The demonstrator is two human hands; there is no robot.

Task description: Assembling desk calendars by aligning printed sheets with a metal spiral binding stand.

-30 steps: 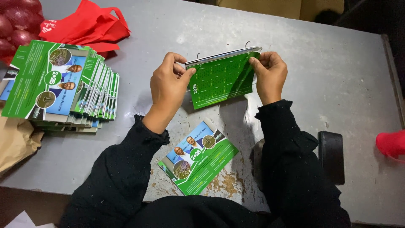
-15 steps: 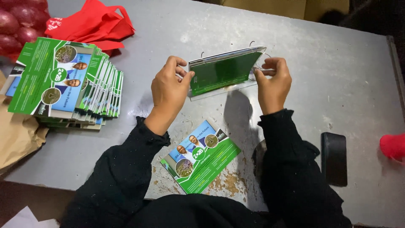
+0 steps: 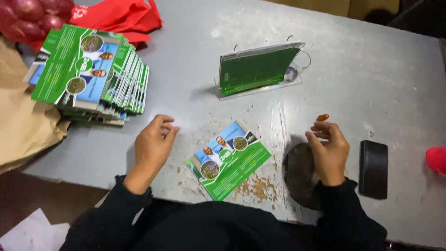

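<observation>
Green desk calendar (image 3: 258, 69) in its clear stand stood upright on the grey table (image 3: 371, 83), well apart from both hands and beyond the green-and-blue leaflet (image 3: 228, 159) that lay flat between them near the table's front edge. Left hand (image 3: 152, 148) rested empty on the table with its fingers loosely curled together, near the leaflet's left side. Right hand (image 3: 327, 151) hovered empty with fingers bent and slightly apart, just beside a black phone (image 3: 373, 168), while a stack of leaflets (image 3: 90, 76) sat far left.

Red object (image 3: 436, 160) cut by edge
</observation>
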